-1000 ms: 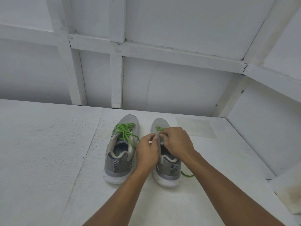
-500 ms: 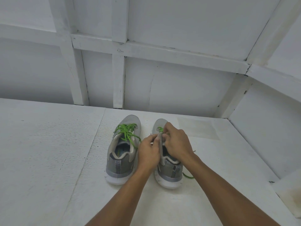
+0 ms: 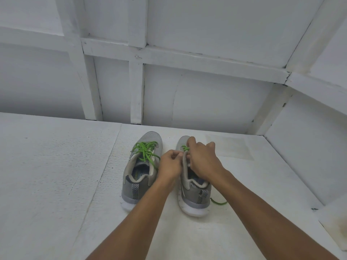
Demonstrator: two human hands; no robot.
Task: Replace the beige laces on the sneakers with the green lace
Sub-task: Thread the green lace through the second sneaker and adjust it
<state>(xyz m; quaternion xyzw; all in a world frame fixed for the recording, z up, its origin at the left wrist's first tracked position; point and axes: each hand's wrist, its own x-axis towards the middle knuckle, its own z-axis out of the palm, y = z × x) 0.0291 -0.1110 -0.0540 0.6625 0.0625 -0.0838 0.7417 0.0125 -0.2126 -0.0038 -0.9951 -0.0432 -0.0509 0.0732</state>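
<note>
Pinching the limp green lace [image 3: 185, 147] near its tip, both hands work at the right sneaker [image 3: 194, 186]. Left hand [image 3: 170, 164] and right hand [image 3: 203, 160] have their fingers closed; it looks light and floppy, best gripped at the stiff end.

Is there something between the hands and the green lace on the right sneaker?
Nothing visible. Both the left hand and the right hand are already at the green lace over the right sneaker; the contact itself is hidden by the fingers.

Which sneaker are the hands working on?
The right sneaker: both hands, left and right, are at its tongue, with little green lace showing. The left sneaker is untouched, its green lacing in full view.
</note>
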